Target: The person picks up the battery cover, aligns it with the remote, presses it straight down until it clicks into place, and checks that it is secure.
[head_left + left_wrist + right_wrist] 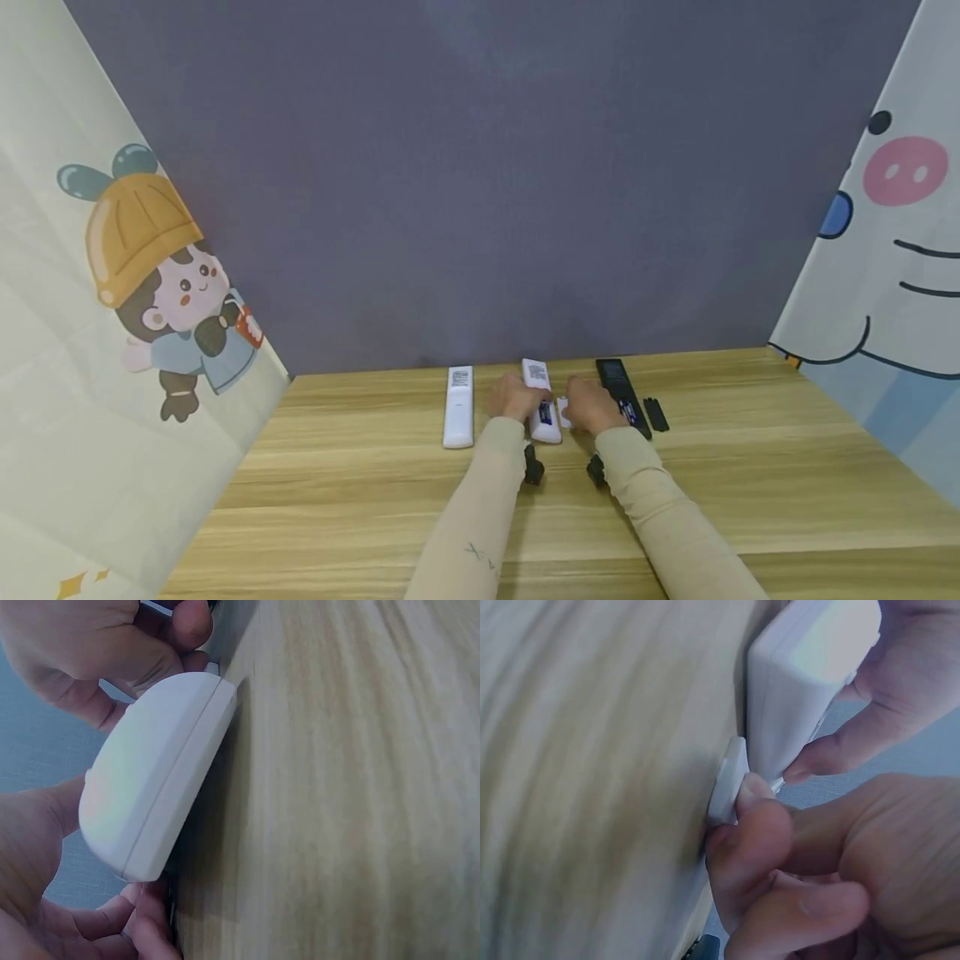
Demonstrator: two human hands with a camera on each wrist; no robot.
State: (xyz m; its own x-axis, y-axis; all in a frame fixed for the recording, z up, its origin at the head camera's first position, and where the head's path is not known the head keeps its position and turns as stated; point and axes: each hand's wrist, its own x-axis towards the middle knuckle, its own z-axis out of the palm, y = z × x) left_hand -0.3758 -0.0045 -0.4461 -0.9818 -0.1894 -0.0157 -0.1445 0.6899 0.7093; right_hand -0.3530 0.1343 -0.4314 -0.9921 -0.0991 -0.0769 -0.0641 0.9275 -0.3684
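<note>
My left hand (513,397) grips a white remote control (536,375) from its left side, with the thumb across its upper face. The remote's battery compartment is uncovered and dark blue batteries (545,413) show inside. Just right of it, a small white battery cover (727,780) is pinched between the thumb and fingers of my right hand (591,406). In the right wrist view the cover stands close beside the remote, low against the table. The left wrist view shows the remote's rounded end (150,772) tilted, with the left fingers partly beneath it.
Another white remote (458,408) lies face down to the left, its back closed. To the right lie a black remote (613,377) with batteries showing and a black battery cover (656,414). A grey panel (480,208) rises behind the wooden table (337,500).
</note>
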